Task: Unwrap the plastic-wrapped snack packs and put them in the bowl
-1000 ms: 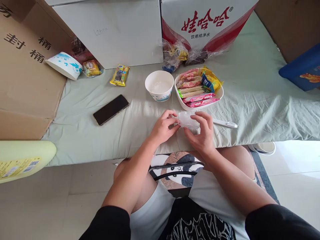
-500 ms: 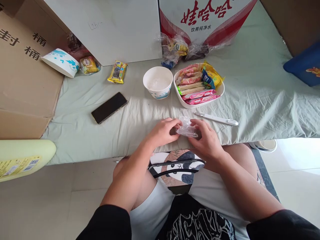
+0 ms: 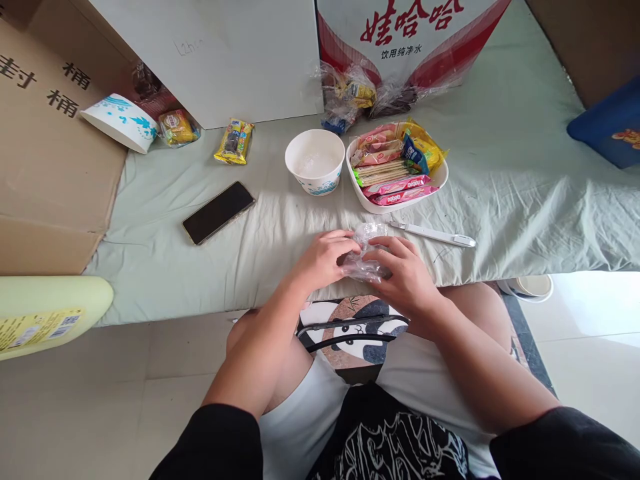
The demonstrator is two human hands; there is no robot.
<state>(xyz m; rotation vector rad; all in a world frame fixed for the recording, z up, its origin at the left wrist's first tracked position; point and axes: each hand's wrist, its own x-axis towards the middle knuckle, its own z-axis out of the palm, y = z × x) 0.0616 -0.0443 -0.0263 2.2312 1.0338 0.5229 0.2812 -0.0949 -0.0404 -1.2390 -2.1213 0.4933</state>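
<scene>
Both hands, left hand and right hand, pinch clear wrapper at bed's near edge. Advise: grip opposing edges firmly, tear evenly.

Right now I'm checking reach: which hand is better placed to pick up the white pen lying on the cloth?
Probably the right hand. The white pen lies just beyond it on the right side, while the left hand sits farther off. Both hands hold the clear plastic wrapper, so one must let go first.
</scene>
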